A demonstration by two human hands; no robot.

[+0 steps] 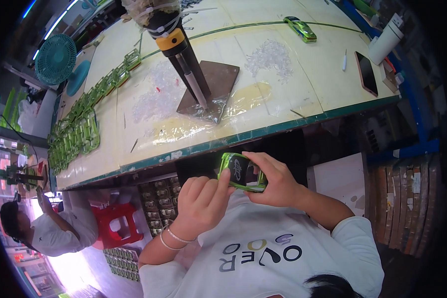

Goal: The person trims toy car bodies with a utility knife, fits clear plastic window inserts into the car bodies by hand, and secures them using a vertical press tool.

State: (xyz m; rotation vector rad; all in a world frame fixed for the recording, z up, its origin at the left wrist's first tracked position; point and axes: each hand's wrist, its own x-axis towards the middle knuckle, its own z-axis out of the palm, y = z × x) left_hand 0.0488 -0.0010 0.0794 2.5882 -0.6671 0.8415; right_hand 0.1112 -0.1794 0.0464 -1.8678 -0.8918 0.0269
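Close to my body, in front of the table's edge, I hold a green and black toy car shell (239, 170). My left hand (204, 198) has its thumb on the shell's left side, with the other fingers curled. On the opposite side, my right hand (272, 178) grips the shell between thumb and fingers. Beyond my hands, a black upright tool (184, 62) with a yellow collar and a metal rod stands over a brown base plate (228, 74). Another green car shell (301, 30) lies at the far right of the table.
Rows of green car shells (82, 131) line the table's (303, 84) left side. Small clear plastic pieces (269, 58) lie in heaps near the tool. A phone (366, 73) and a white bottle (386, 39) are at right. At left are a fan (57, 58), a red stool (116, 226) and a seated person (59, 233).
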